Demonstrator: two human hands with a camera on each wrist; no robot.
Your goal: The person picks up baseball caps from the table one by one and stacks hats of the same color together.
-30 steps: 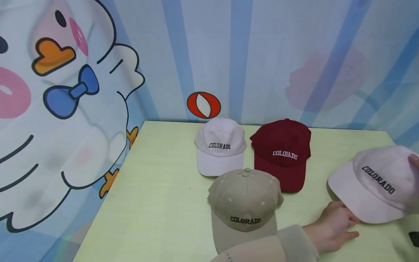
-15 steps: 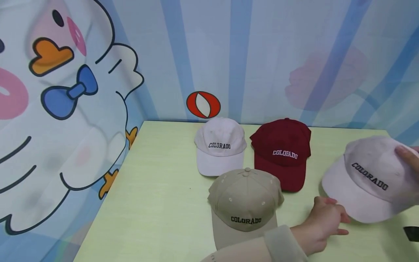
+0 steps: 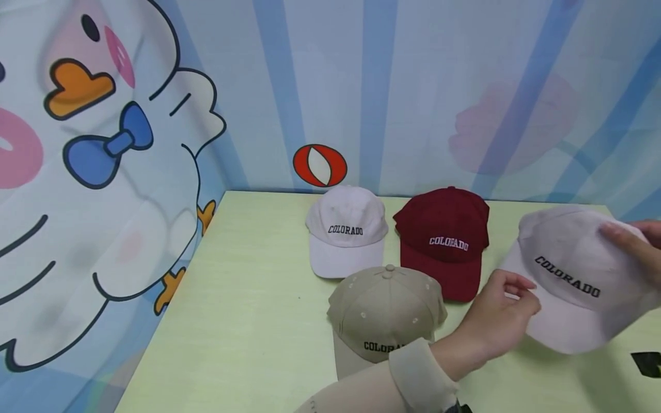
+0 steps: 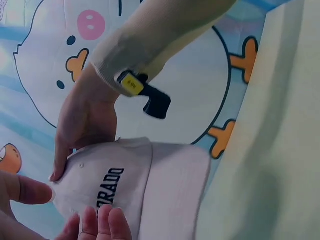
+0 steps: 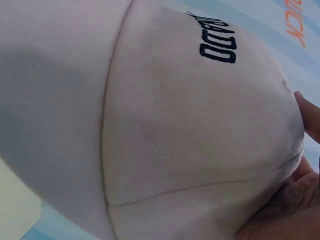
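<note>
My right hand grips a pale white-pink baseball cap by its crown, thumb on the outside. The cap is lettered COLORADO and hangs tilted above the table, brim toward the lower left. The right wrist view shows the cap's crown up close, with the right hand at its edge. At the brim's left edge is my left hand, fingers loosely bent. In the left wrist view, its thumb and fingers stand apart in front of the cap; whether they touch it I cannot tell.
On the pale yellow table sit a white cap, a dark red cap and a beige cap, partly covered by the left sleeve. A cartoon-printed cloth hangs behind. A black wrist device is on the right arm.
The right hand has carried the white-pink cap leftward and slightly up, coming further into view. My left hand has shifted left and up, staying by the brim.
</note>
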